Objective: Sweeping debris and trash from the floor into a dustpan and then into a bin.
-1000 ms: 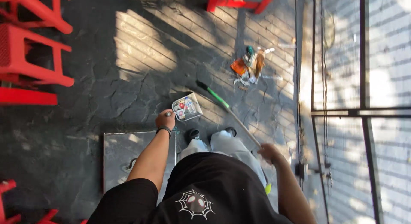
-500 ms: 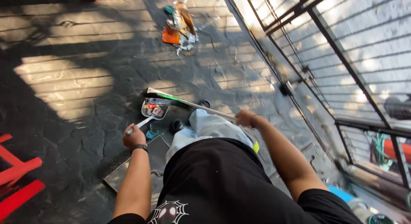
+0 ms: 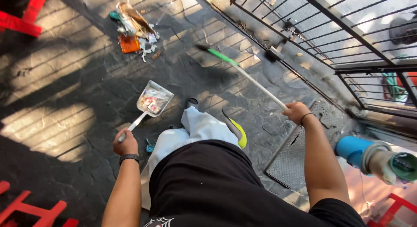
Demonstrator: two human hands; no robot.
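Dustpan (image 3: pixel 153 100), loaded with scraps, hangs from the left hand (image 3: pixel 126 143) clenched on its handle; the right hand (image 3: pixel 297 112) grips the broom (image 3: pixel 243 73), whose shaft slants forward-left toward the litter pile (image 3: pixel 134 29) on the pavement's far edge.

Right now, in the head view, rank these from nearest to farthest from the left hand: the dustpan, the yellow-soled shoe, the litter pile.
1. Dustpan: its handle is in the left hand, pan just ahead.
2. Yellow-soled shoe: off to the right, by the trouser leg.
3. Litter pile: far ahead on the dark paving.
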